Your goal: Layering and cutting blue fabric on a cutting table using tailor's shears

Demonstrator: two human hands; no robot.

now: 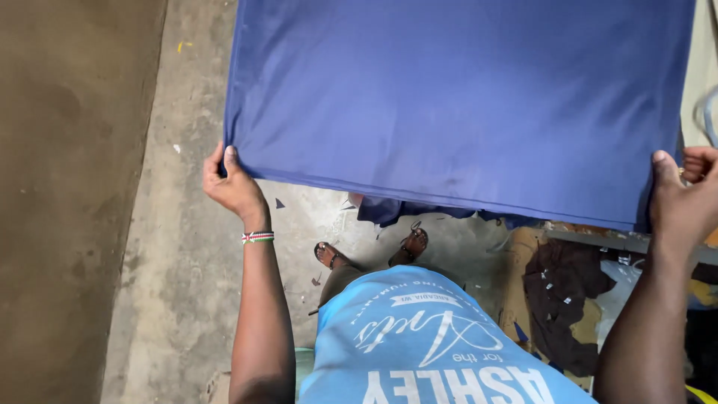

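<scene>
Blue fabric [464, 97] hangs stretched out flat in front of us, held up above the concrete floor [172, 247]. At its lower left corner our left hand [235, 183] has its grip pinching the hem, thumb on top; a striped bracelet [258, 237] sits on that wrist. Below the cloth's middle we see our sandalled feet [370, 251] and light blue shirt [426, 337]. At the lower right corner our right hand [684, 198] pinches the edge likewise. Dark cloth scraps [565, 299] lie beneath it.
</scene>
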